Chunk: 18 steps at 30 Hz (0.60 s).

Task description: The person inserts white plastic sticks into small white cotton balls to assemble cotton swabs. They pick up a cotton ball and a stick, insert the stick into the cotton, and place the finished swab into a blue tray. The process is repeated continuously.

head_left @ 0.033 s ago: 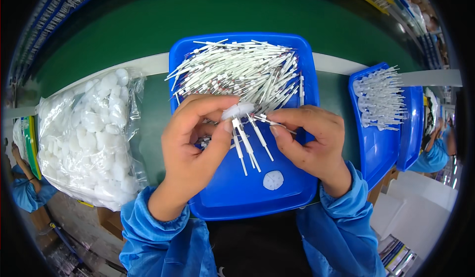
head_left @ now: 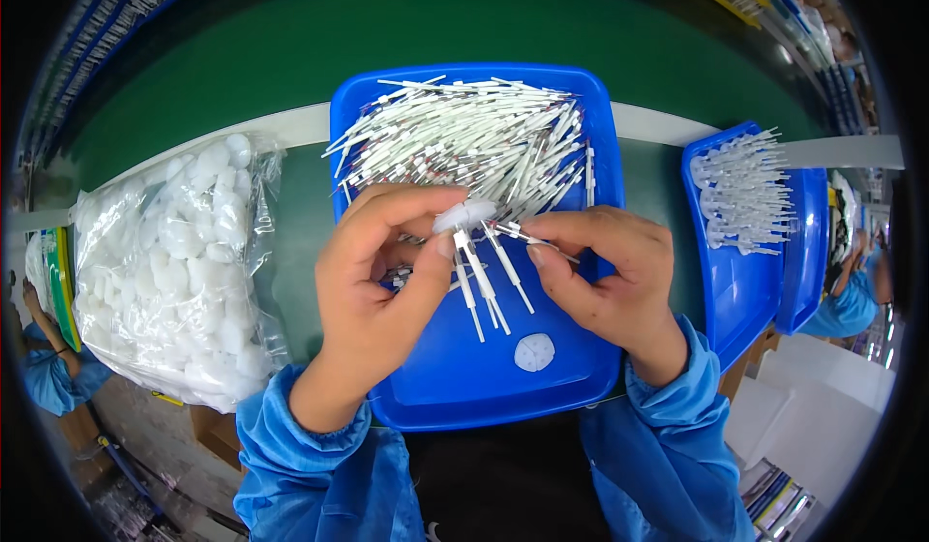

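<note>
In the head view, your left hand [head_left: 373,295] pinches a white disc [head_left: 465,216] between thumb and fingers, at about the middle of the scene. Several thin white sticks [head_left: 479,276] hang below that disc, slanting down and a little to the right, their lower ends free in the air. Your right hand [head_left: 619,271] grips another thin stick [head_left: 544,242] between thumb and forefinger, with one end pointing toward the disc; you cannot tell here whether that end touches it. Your hands are near each other but apart, both above a blue tray [head_left: 455,390].

In the far part of that tray lies a thick pile of sticks [head_left: 464,140], white with some dark parts, a few of them reaching over the left rim. In the near part, below your hands, a loose white disc [head_left: 534,352] with small dark marks lies flat on the bottom.

To your left, a clear plastic bag [head_left: 266,281] full of white rounded pieces [head_left: 174,261] sits beside the tray. To your right stands a smaller blue tray [head_left: 728,295], its far part filled with rows of white pieces with sticks [head_left: 745,194]; another blue tray [head_left: 805,261] is just beside it. Beyond everything stretches the green table [head_left: 387,19], and co-workers' blue sleeves [head_left: 844,312] show at both edges
</note>
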Tool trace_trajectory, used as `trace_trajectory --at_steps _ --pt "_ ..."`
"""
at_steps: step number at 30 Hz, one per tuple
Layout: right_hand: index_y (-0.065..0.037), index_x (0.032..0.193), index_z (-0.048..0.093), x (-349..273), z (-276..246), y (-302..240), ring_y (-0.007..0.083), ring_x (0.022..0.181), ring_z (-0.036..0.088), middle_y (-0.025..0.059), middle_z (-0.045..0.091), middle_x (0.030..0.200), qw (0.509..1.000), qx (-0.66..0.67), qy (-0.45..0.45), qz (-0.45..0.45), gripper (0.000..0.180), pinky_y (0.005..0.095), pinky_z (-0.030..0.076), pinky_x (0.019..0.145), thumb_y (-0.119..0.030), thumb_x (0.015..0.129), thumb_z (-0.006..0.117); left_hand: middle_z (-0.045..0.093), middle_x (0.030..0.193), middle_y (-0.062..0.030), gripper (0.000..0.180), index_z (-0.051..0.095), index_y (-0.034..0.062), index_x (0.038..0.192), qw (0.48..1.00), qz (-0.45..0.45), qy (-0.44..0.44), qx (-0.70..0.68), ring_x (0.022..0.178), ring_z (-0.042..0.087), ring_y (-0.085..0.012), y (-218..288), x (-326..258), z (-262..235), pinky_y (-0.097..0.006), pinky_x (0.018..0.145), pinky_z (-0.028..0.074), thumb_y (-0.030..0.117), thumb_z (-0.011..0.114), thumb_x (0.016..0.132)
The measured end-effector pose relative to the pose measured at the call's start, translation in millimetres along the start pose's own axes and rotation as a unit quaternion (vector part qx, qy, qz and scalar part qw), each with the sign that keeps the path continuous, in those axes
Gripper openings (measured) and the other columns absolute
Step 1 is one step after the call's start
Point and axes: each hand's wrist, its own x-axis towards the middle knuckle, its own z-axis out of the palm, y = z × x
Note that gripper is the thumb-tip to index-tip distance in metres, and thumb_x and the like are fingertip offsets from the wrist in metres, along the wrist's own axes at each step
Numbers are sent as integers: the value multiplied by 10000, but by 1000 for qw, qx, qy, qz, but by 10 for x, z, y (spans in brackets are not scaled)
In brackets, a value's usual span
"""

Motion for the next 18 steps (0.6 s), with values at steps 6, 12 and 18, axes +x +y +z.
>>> trace_trajectory --at_steps 6,12,18 --pt "-73 1065 830 -25 2 -41 124 549 650 33 695 665 997 32 -20 61 213 277 496 535 -36 859 867 685 1248 -124 305 717 -13 1307 1000 17 17 13 1062 726 -149 4 6 11 -250 818 641 -70 680 1009" --pt "-79 1096 829 -65 55 -31 93 513 587 7 616 600 995 65 -18 70 227 273 441 500 -32 876 863 688 1327 -160 330 700 -20 1314 995 56 -14 85 1157 733 -221 17 13 10 -312 907 642 -82 679 990" --pt "-78 1060 822 -27 104 -95 102 506 574 10 605 595 994 58 -10 96 180 284 434 497 -52 887 869 758 1353 -185 360 729 1 1299 998 27 21 55 1132 775 -235 -4 -27 79 -309 886 653 -89 718 951"
